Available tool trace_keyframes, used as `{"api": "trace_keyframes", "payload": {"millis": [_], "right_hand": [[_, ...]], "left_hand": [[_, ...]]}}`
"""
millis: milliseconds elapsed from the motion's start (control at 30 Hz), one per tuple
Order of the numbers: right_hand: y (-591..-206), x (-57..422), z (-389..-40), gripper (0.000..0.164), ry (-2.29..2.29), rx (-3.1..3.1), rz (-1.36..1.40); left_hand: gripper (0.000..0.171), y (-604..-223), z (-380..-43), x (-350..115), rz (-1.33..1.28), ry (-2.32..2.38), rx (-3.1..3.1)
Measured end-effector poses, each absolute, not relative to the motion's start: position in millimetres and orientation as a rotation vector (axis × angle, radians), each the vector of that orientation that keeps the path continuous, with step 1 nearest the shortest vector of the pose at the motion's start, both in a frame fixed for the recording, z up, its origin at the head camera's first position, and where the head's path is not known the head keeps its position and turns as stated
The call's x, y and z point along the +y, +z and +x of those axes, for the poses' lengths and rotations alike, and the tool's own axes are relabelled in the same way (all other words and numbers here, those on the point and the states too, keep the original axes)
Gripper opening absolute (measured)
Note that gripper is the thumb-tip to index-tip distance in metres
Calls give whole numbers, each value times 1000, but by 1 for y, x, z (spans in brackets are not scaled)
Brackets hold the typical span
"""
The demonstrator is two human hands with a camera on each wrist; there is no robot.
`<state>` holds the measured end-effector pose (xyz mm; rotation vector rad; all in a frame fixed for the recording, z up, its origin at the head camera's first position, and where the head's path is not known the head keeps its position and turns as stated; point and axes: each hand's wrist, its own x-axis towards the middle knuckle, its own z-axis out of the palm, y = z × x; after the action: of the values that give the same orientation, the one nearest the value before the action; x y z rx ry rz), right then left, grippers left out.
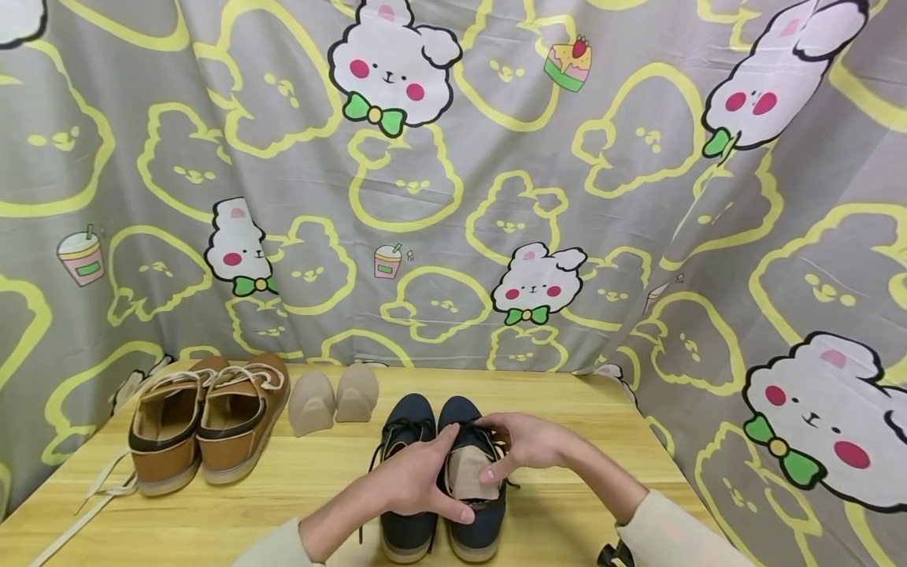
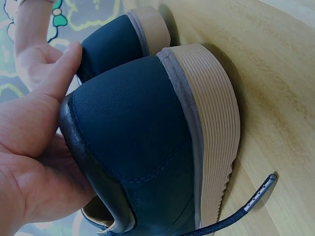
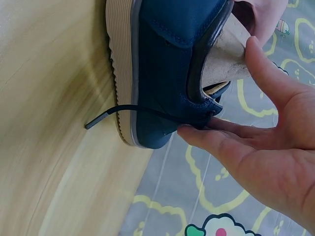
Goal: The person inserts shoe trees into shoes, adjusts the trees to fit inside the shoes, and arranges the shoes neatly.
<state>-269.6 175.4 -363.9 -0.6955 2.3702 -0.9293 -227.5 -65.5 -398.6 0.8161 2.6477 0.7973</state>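
A pair of navy lace-up shoes stands side by side, toes away from me. In the right navy shoe [image 1: 476, 531] a beige moulded shoe insert [image 1: 464, 472] sits in the opening. My left hand [image 1: 418, 476] reaches over the left navy shoe [image 1: 409, 539]. Its thumb touches the right shoe's heel collar, and its index finger stretches toward the tongue. The right hand [image 1: 530, 445] is at the right shoe's outer side. Its thumb [image 3: 258, 56] rests against the insert, while its other fingers touch the lacing flap. A dark lace [image 3: 142, 109] hangs down the side.
Brown lace-up shoes [image 1: 237, 437] stand at the left, with a white lace [image 1: 71, 524] trailing over the wooden table [image 1: 283, 504]. Two more beige inserts [image 1: 313, 398] lie beside them. Behind hangs a grey patterned curtain [image 1: 425, 236]. A small black object [image 1: 615, 555] is by the right sleeve.
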Motion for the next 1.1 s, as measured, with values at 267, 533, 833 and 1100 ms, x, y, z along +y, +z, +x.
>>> {"api": "trace_keyframes", "payload": {"millis": [267,533,833,1100], "right_hand": [[-366,174,-269,82,-954,2400,-664],[-375,165,-264,77,-780,2607,-758],[-384,161,-260,72,-808,2735,-772],[-393,157,-260,63,-794,2885,-775]], "left_hand": [[118,-398,-228,-65,814,801,2643],[118,-400,-229,-65,840,802,2645],[118,-400,-228,-66,849,815,2641],[118,-400,-227,-66,862,812,2650]]}}
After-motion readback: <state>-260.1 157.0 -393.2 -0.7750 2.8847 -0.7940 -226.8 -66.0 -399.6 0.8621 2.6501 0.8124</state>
